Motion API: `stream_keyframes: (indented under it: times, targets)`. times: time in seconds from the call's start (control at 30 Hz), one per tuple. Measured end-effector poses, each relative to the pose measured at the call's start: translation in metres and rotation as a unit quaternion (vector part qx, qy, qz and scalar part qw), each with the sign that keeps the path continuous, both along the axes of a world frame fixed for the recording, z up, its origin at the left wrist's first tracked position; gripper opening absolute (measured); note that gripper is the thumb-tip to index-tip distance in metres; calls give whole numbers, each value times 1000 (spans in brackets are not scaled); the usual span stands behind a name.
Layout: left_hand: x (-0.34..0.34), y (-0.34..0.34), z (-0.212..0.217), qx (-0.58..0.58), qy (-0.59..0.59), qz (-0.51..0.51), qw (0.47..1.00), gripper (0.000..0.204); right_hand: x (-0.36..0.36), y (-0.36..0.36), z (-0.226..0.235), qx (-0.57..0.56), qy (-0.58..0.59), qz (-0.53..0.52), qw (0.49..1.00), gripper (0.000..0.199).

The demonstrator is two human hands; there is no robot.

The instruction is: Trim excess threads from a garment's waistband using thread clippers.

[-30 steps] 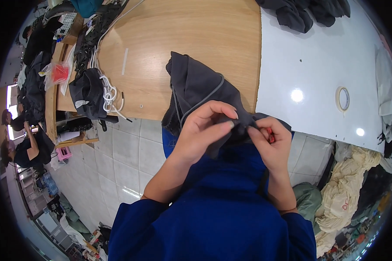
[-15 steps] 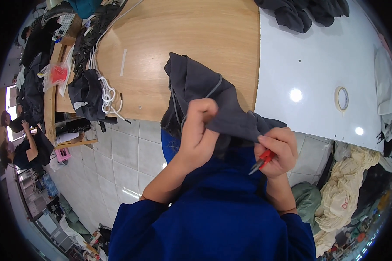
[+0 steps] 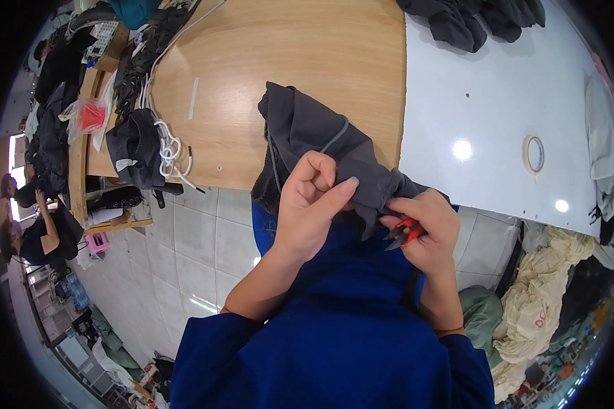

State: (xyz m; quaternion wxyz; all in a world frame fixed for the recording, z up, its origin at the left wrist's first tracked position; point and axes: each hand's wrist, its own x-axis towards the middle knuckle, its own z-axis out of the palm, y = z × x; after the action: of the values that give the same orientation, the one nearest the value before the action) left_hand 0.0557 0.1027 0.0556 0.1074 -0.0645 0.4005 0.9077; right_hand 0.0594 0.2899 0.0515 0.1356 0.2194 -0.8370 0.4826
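Note:
A dark grey garment (image 3: 348, 153) with a thin grey cord lies bunched over the table's front edge and hangs toward my lap. My left hand (image 3: 307, 211) is at its near side, fingers curled and thumb stretched along the cloth; some of its fingertips are hidden. Red-handled thread snips (image 3: 409, 233) rest in the palm of my right hand (image 3: 430, 225), their short blades pointing left. The thumb and forefinger of that same hand also pinch a fold of the garment.
A wooden table (image 3: 286, 48) adjoins a white tabletop (image 3: 498, 123) holding a tape roll (image 3: 533, 154) and dark cloth (image 3: 457, 24). At left are a dark bundle (image 3: 135, 146) and white cord (image 3: 170, 153). Cream fabric (image 3: 539, 293) is heaped at right. Other people (image 3: 44, 232) are far left.
My right hand has turned and shifted slightly, gathering the cloth edge that was stretched between both hands. The left thumb now lies over the cloth. The snips have turned with the right hand.

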Motion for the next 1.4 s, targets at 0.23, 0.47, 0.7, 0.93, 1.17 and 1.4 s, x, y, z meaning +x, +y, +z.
stream_keyframes:
  times: [0.23, 0.47, 0.7, 0.93, 1.17, 1.4]
  targets:
    - [1, 5, 6, 30, -29, 14, 999, 34, 17, -10, 6, -278, -210, -94, 932, 47]
    - [3, 6, 5, 49, 18, 13, 999, 54, 10, -4, 18, -39, -87, -90, 991, 35]
    - [5, 9, 1, 10, 61, 29, 998, 59, 11, -5, 17, 18, -15, -112, 993, 39]
    - [6, 10, -6, -22, 116, 47, 992, 58, 11, -4, 18, 34, 3, -131, 991, 38]
    - [8, 12, -6, -71, 139, 47, 987, 58, 11, -6, 22, 24, -27, -138, 990, 36]
    - [8, 13, -8, -41, 139, 50, 988, 58, 16, -5, 19, -115, -150, -134, 973, 37]
